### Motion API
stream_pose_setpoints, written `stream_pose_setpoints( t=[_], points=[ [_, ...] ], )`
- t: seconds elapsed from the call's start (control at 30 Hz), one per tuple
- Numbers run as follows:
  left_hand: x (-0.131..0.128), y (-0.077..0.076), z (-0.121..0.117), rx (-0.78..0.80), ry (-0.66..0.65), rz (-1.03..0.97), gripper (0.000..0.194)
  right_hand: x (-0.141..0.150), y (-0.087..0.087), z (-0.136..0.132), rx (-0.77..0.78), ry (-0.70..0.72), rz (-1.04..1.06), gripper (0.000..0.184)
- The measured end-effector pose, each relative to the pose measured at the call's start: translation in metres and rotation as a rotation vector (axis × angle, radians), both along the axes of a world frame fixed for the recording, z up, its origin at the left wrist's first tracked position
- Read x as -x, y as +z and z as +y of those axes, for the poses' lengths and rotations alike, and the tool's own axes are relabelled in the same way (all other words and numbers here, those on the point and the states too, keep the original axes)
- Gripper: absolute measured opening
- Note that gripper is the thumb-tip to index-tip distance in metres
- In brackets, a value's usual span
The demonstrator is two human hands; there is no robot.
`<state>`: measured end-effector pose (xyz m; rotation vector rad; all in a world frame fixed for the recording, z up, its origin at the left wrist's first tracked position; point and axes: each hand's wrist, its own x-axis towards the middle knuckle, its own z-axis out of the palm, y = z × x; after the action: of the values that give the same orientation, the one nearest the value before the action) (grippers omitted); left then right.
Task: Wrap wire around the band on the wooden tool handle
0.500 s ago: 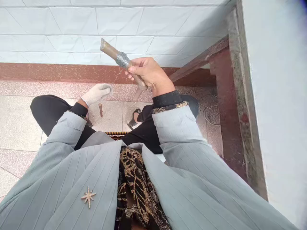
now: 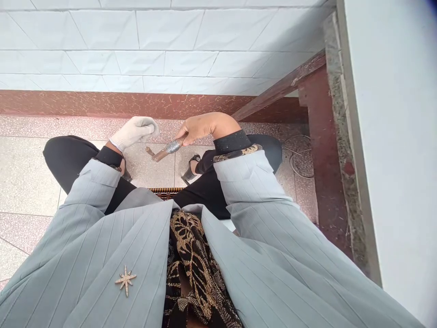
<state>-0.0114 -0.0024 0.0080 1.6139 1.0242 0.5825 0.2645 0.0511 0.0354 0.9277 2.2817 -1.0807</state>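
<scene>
A wooden tool handle (image 2: 166, 151) bound with a band of grey wire is lying at a slant just above the middle of the frame, its far end meeting a small rusty peg (image 2: 149, 151) that is standing out of the floor. The bare right hand (image 2: 205, 127) is clamping its fingers around the near end of that handle. The left hand (image 2: 134, 131), wearing a white glove, is resting curled just left of the peg; whether it is gripping anything cannot be told. Beneath them, speckled pinkish floor tiles (image 2: 27, 182) are running up to a dark red skirting band (image 2: 85, 104), and white wall tiles (image 2: 102, 41) are filling the top of the frame. At upper right, a worn wooden rail (image 2: 280, 86) is slanting toward a rough post beside a pale wall.
</scene>
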Motion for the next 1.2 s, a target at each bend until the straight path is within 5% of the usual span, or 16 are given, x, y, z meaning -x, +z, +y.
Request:
stream_pose_setpoints(
  t=[0.1, 0.2, 0.43, 0.57, 0.7, 0.8, 0.93, 1.07, 1.2],
  points=[
    [0.000, -0.004, 0.003, -0.025, 0.062, 0.056, 0.015, -0.003, 0.008, -0.002, 0.134, 0.075, 0.108, 0.030],
    [-0.001, -0.013, 0.008, -0.054, 0.108, 0.108, 0.014, -0.009, 0.015, -0.004, 0.194, 0.002, 0.297, 0.035],
    [-0.004, -0.030, 0.014, -0.038, 0.117, 0.168, 0.015, -0.010, 0.011, -0.007, 0.003, -0.745, 0.944, 0.030],
    [-0.007, -0.023, 0.004, 0.046, -0.046, 0.184, 0.014, -0.005, -0.003, 0.005, -0.183, -0.944, 0.938, 0.037],
    [-0.008, -0.014, -0.002, 0.041, -0.225, 0.132, 0.019, 0.001, -0.016, 0.014, -0.372, -1.019, 0.671, 0.019],
    [-0.007, -0.008, 0.000, -0.006, -0.274, 0.100, 0.021, 0.007, -0.015, 0.010, -0.563, -0.945, 0.402, 0.014],
    [-0.004, -0.004, 0.002, -0.040, -0.209, 0.061, 0.019, 0.015, -0.008, -0.001, -0.676, -0.653, 0.038, 0.021],
    [-0.002, -0.002, 0.000, -0.083, -0.089, 0.132, 0.017, 0.015, -0.008, -0.004, -0.487, -0.341, -0.151, 0.013],
    [0.000, -0.005, 0.002, -0.104, -0.023, 0.186, 0.017, 0.007, -0.005, -0.002, -0.068, -0.087, -0.161, 0.003]
  ],
)
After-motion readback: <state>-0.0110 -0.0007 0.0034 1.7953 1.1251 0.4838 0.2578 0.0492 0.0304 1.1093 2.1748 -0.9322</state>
